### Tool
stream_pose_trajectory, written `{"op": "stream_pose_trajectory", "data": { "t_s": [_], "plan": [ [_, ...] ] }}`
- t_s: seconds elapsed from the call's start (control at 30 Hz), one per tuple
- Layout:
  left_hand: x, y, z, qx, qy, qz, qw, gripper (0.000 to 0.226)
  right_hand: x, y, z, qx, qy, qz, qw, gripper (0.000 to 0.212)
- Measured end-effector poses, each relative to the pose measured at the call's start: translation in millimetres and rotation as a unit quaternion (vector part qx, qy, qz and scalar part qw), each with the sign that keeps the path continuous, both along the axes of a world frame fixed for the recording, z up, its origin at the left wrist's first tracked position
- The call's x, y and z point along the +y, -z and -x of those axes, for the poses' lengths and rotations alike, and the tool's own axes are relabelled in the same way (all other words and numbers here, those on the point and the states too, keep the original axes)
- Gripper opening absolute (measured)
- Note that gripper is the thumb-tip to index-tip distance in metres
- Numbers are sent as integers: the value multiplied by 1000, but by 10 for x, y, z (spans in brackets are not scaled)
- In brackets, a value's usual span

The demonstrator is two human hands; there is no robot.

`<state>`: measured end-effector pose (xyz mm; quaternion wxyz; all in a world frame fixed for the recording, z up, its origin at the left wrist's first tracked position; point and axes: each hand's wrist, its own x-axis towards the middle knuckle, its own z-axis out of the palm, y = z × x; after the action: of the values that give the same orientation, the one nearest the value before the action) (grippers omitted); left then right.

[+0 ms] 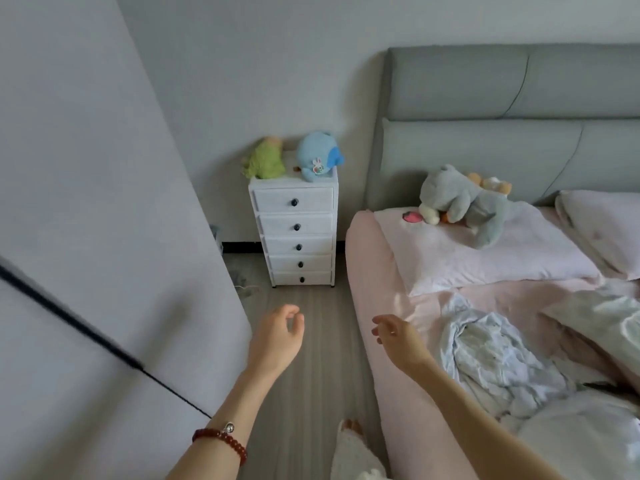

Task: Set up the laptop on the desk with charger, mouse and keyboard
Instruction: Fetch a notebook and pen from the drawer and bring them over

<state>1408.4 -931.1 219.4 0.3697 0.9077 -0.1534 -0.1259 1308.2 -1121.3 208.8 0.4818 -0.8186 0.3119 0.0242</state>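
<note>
Head camera looks forward and down past both forearms toward the bed (pixel 381 289).

You face a pale grey wall (pixel 242 64) above grey striped flooring (pixel 304 341). A white five-drawer chest (pixel 294 233) stands against it, beside a bed (pixel 381 306) with grey padded headboard (pixel 485 98) and pink sheets, softly daylit.

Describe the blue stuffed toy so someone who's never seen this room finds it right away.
Left of the grey bed headboard stands a white drawer chest. Two plush toys sit on top; the blue stuffed toy is the right one, nearer the bed, beside a green plush.
</note>
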Motion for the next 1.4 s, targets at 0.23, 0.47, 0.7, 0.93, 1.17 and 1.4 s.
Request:
{"op": "stream_pose_trajectory", "data": {
  "t_s": [0.23,0.47,0.7,0.93,1.17,1.4],
  "plan": [
    [-787,-12,-1600,-15,-60,-37,997,28,-835,-57,-1706,35,-62,59,996,31],
    [-1370,349,-3227,-31,-77,-63,995,29,-1337,153,-3330,35,-83,89,992,32],
    [-2008,1186,-4882,5,-66,-131,989,39,-1801,778,-5010,71,-90,160,980,45],
    [-2466,1863,-5550,60,-41,-216,974,40,-2098,1252,-5794,149,-165,271,937,60],
    [-2763,2114,-5581,94,-167,-171,966,32,-2105,1507,-5846,205,-171,277,923,69],
    [-2710,2145,-5407,59,-225,-95,968,18,-2086,1491,-5789,185,-180,296,920,67]
  ]
}}
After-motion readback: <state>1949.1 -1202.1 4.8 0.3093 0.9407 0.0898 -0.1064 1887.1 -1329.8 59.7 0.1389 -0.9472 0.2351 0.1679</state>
